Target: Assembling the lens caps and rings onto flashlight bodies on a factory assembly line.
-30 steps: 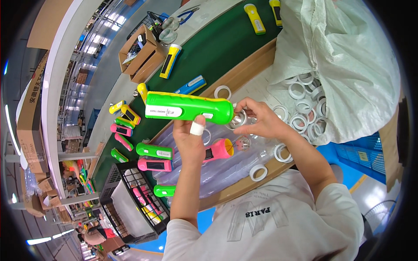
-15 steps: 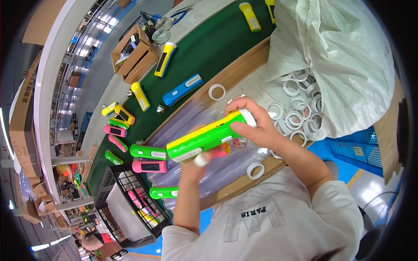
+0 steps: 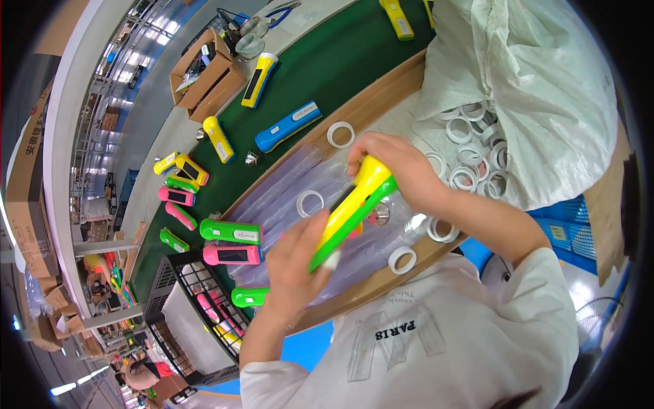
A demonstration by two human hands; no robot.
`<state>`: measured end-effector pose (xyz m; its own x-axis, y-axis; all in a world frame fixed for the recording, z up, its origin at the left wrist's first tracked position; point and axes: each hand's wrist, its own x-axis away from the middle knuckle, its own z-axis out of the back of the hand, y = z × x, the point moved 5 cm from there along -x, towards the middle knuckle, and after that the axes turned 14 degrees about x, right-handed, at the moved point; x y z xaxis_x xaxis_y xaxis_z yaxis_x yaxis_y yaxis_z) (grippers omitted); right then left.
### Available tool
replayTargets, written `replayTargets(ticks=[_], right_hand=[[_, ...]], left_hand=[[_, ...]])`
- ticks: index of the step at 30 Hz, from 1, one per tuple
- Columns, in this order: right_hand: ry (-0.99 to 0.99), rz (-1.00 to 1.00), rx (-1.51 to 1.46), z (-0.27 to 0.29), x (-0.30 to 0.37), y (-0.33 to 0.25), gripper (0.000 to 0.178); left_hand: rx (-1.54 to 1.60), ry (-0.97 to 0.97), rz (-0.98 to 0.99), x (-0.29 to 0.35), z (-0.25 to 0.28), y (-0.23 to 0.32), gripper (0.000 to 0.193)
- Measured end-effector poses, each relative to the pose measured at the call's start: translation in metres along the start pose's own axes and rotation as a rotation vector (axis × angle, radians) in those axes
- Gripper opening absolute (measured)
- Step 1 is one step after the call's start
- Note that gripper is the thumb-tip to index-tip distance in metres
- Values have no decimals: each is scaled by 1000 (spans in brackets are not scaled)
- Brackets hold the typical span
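Observation:
A yellow and green flashlight slants between my two hands, above a cardboard tray of clear lavender plastic tubes. My left hand is closed round its lower end, and a white cover shows on one fingertip. At the upper, wider end, my right hand is wrapped over the head and hides its front rim. A loose white ring lies on the tubes beside the flashlight. Under the flashlight, a silver reflector shows in part near my right wrist.
Many white rings spill from a woven sack at the right. Across the green belt lie yellow, green and pink flashlights and a blue flashlight. A black crate stands at lower left, near a pink flashlight.
The flashlight has tilted more steeply, its head end staying toward the right. My right hand has closed over the head, covering the white rim, and my left hand now wraps the lower end.

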<state>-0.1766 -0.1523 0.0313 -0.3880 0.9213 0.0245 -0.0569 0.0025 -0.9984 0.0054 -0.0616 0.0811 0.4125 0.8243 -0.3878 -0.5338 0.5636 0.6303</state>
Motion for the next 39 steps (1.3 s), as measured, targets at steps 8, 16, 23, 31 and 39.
replayTargets(ticks=[8, 16, 23, 31, 39], right_hand=[[83, 431, 202, -6, 18, 6, 48], [-8, -118, -86, 7, -5, 40, 41], [70, 241, 316, 8, 35, -27, 32], [208, 1324, 594, -23, 91, -98, 19], [-5, -214, -390, -19, 5, 34, 37]], left_hand=[[594, 34, 587, 19, -10, -44, 52], [-96, -43, -80, -3, -27, -41, 56], [383, 30, 225, 16, -15, -18, 51], [1443, -241, 819, 30, -9, -5, 61], [-50, -86, 7, -6, 0, -17, 52]])
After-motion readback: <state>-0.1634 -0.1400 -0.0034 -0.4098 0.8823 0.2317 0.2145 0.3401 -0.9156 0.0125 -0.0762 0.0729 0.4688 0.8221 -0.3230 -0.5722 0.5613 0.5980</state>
